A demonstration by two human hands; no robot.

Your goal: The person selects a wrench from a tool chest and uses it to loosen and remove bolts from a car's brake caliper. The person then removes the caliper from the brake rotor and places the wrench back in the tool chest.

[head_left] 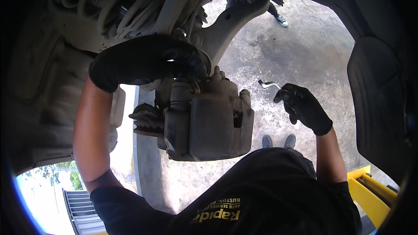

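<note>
A grey brake caliper point(212, 126) hangs in the middle, beside the ridged edge of a brake disc point(148, 127). My left hand point(150, 61), in a black glove, reaches over the top of the caliper from the left. Its fingers curl down behind the caliper, near the suspension arm; what they grip is hidden. To the right, apart from the caliper, my gloved right hand point(305, 105) is closed around a shiny bent wrench point(269, 85). The wrench's free end points left toward the caliper.
A coil spring point(111, 4) and a curved suspension arm point(235, 21) sit above the caliper. Dark wheel-arch lining point(376, 78) surrounds the space. A yellow metal lift part point(370, 196) stands at lower right. Another person's shoe point(281, 20) shows on the concrete floor point(305, 43).
</note>
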